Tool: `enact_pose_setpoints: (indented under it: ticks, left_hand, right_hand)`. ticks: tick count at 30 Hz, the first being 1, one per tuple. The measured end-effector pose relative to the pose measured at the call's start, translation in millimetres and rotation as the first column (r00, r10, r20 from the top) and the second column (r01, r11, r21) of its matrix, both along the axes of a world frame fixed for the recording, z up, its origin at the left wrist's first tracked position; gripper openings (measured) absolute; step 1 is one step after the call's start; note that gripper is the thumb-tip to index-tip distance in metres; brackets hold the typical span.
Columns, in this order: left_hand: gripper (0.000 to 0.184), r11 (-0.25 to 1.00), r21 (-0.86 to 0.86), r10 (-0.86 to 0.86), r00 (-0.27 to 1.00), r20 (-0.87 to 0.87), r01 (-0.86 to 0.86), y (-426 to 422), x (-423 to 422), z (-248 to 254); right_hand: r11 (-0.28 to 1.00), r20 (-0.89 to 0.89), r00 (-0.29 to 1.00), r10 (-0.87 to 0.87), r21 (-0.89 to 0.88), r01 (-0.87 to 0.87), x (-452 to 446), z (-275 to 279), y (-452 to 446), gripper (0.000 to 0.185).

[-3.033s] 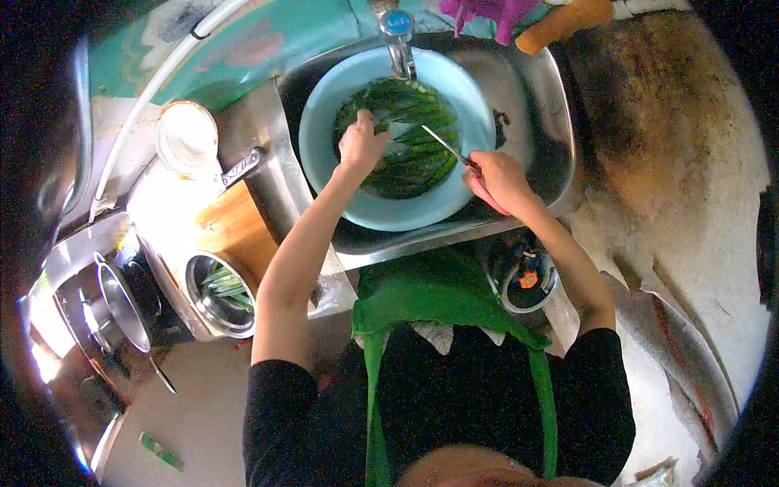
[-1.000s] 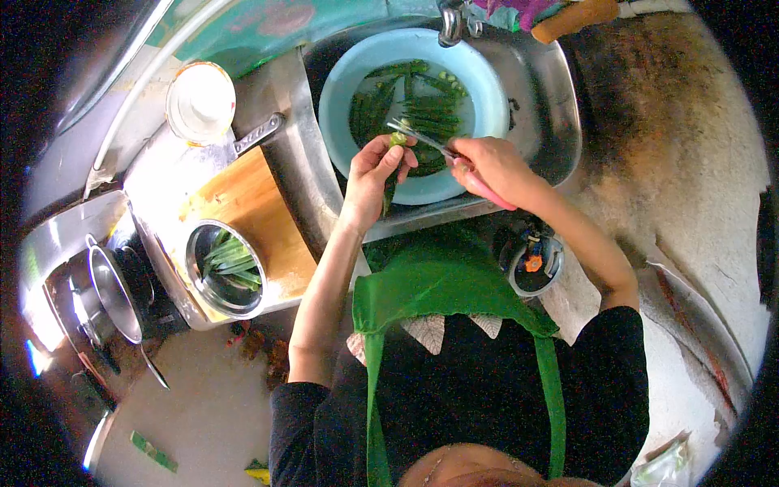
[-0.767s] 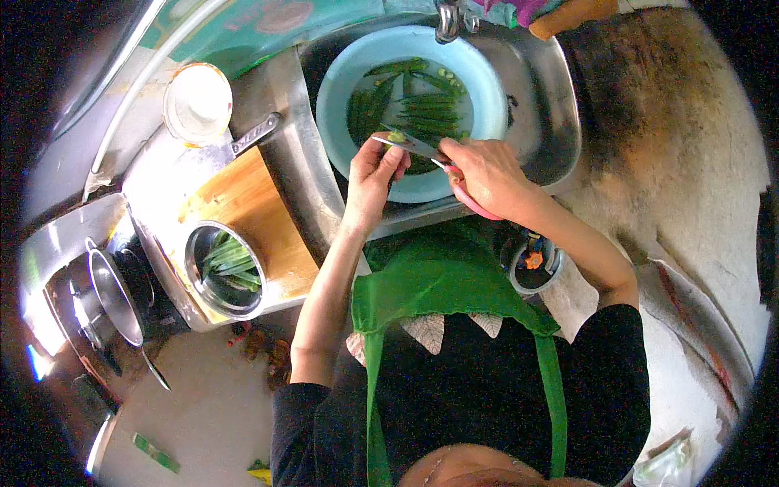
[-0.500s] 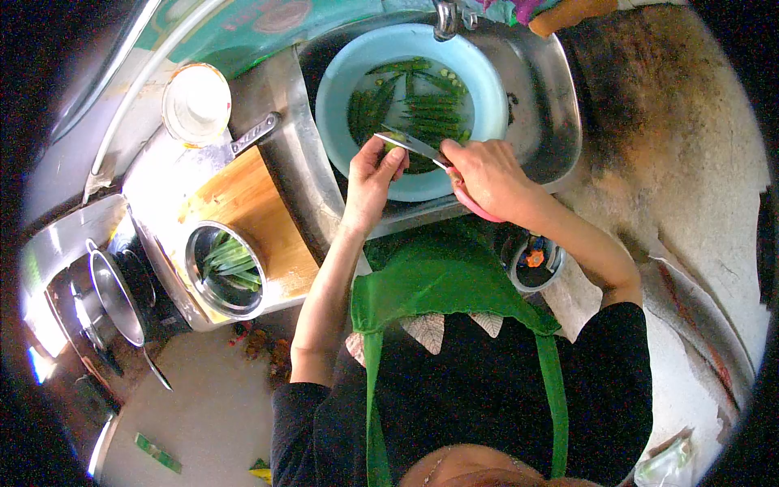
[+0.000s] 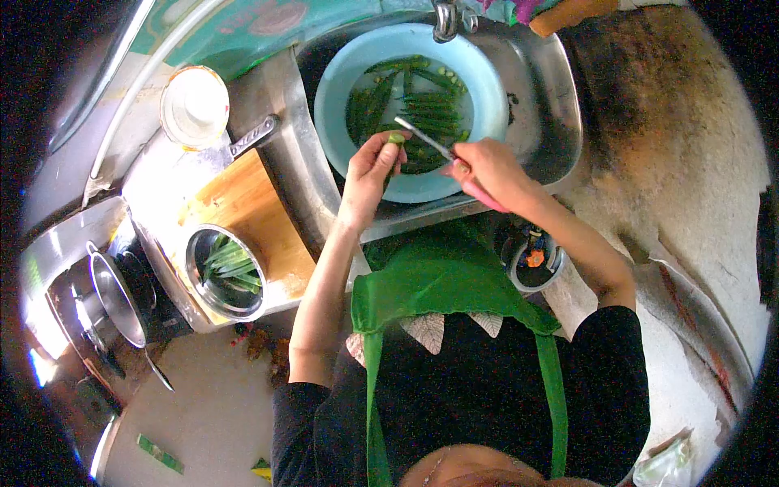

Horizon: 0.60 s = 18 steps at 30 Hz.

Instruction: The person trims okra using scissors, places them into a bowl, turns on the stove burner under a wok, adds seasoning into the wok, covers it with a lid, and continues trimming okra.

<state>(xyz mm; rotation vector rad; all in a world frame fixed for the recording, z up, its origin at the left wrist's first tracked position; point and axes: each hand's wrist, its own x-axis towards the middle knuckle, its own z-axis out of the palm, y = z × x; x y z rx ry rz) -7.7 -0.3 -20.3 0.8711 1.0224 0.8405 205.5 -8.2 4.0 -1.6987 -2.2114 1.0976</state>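
Note:
My left hand (image 5: 372, 174) pinches an okra pod (image 5: 396, 139) between thumb and fingers, its pale end pointing up. Wrapped around the pink handles of a pair of scissors (image 5: 426, 140) is my right hand (image 5: 491, 172). The scissor blades look closed together and point up and left, just above and right of the pod. Below both hands is a light blue basin (image 5: 329, 105) of water, set in the sink. Many more okra pods (image 5: 430, 109) float in it, with several small cut ends near its right side.
A faucet (image 5: 445, 23) hangs over the steel sink (image 5: 556, 105). To the left lie a wooden cutting board (image 5: 280, 235), a knife (image 5: 258, 134), a steel bowl (image 5: 197, 280) with cut green stalks, and a white container (image 5: 195, 105). A pan (image 5: 118, 300) stands farther left.
The scissors' blades have closed and swung upward, away from the okra pod's end. My right hand has shifted slightly right; my left hand still grips the pod.

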Motion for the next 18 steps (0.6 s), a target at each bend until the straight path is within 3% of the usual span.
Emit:
enact_pose_setpoints:
  ticks: [2, 3, 6, 9, 11, 14, 18]
  left_hand:
    - [0.019, 1.0, 0.006, 0.011, 1.0, -0.004, -0.011, 1.0, -2.1, 4.1]
    - [0.023, 1.0, 0.021, 0.013, 1.0, -0.011, -0.013, -0.5, -4.2, 2.7]
    - [0.023, 0.999, 0.029, 0.025, 1.0, 0.004, -0.025, -4.6, -8.3, 3.3]
    - [0.022, 0.991, 0.098, 0.087, 0.996, 0.017, -0.088, -7.1, -7.0, 4.2]
    - [0.022, 0.985, 0.0, 0.17, 0.985, 0.017, -0.17, -8.9, -5.7, 8.9]
    - [0.02, 0.983, -0.013, 0.184, 0.981, -0.068, -0.185, -11.7, -4.8, 12.1]
    - [0.015, 0.974, -0.043, 0.22, 0.974, -0.049, -0.222, -14.7, -2.6, 19.7]
  right_hand:
    - [0.998, 0.012, 0.998, -0.054, 0.041, 0.053, 6.0, 8.0, 6.7, 0.027]
    - [0.996, -0.029, 0.997, -0.078, -0.034, 0.077, 8.7, 8.9, 9.1, 0.027]
    - [0.998, 0.026, 0.999, -0.039, -0.043, 0.04, 8.7, 22.3, 10.5, 0.027]
    - [0.997, 0.104, 0.995, 0.005, 0.071, -0.013, 4.1, 23.4, 5.4, 0.017]
    - [0.973, 0.169, 0.984, 0.057, 0.212, -0.092, -6.2, 38.1, 0.2, 0.011]
    - [0.934, 0.216, 0.974, 0.076, 0.325, -0.145, -20.9, 46.5, -3.6, 0.013]
    - [0.925, 0.259, 0.962, 0.083, 0.339, -0.171, -26.6, 50.0, -2.3, 0.017]
